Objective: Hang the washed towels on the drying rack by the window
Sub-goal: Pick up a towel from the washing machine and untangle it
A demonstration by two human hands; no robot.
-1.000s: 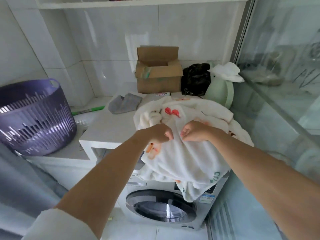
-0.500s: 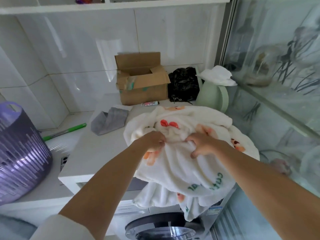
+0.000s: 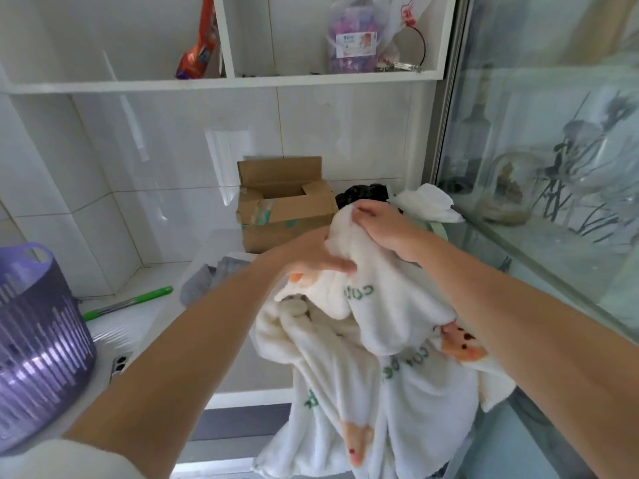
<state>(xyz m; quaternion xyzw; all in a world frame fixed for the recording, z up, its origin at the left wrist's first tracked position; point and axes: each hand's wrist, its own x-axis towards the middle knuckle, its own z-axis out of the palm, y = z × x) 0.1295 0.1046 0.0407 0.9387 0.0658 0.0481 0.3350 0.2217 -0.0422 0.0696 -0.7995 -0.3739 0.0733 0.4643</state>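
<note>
A big white fluffy towel [image 3: 390, 368] with orange animal patches and green lettering hangs bunched in the air above the washing machine top [image 3: 162, 337]. My left hand [image 3: 311, 257] grips a fold on its left side. Higher up, my right hand [image 3: 383, 224] clutches the top of the bundle. Most of the cloth drapes down below my right forearm. No drying rack is in view.
A purple laundry basket [image 3: 38, 344] stands at the left. On the counter lie a grey cloth [image 3: 207, 281], a green pen [image 3: 135, 300] and an open cardboard box [image 3: 283, 205]. A black bag [image 3: 363, 195] sits behind. Glass panels [image 3: 553, 167] close the right side; shelves [image 3: 224, 79] hang overhead.
Both hands have lifted the towel off the machine top and raised it; the right hand moved up and to the right. The view tilted upward, showing the shelves.
</note>
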